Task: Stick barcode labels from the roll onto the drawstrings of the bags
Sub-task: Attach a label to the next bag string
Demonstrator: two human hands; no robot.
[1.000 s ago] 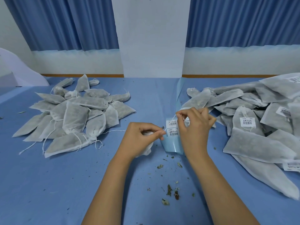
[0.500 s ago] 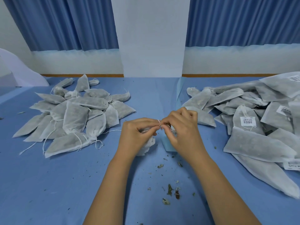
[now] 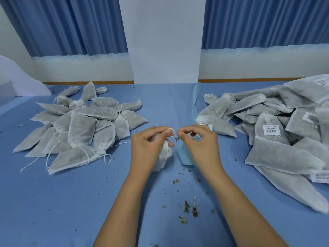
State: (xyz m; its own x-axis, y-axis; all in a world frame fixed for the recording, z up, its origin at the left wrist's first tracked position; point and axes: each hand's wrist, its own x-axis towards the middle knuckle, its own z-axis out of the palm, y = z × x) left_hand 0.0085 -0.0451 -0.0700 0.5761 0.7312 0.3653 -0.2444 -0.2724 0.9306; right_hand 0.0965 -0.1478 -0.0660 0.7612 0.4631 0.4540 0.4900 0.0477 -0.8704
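My left hand (image 3: 148, 148) grips a small white bag (image 3: 164, 155) in its palm and pinches the bag's drawstring loop (image 3: 172, 132) between thumb and forefinger. My right hand (image 3: 200, 145) pinches the other side of that string just to the right, fingertips nearly touching the left ones. A barcode label (image 3: 193, 134) peeks out under the right fingers. The pale blue label strip (image 3: 185, 156) lies on the table below the right hand and runs away toward the back wall.
A heap of white bags with loose strings (image 3: 80, 125) lies at the left. A bigger heap of bags with barcode labels (image 3: 284, 132) fills the right. Dried leaf crumbs (image 3: 187, 207) are scattered on the blue table (image 3: 53, 202) between my forearms.
My right hand took a label off the strip and came to the drawstring. The strip dropped flat to the table, and both hands now pinch the string, slightly higher.
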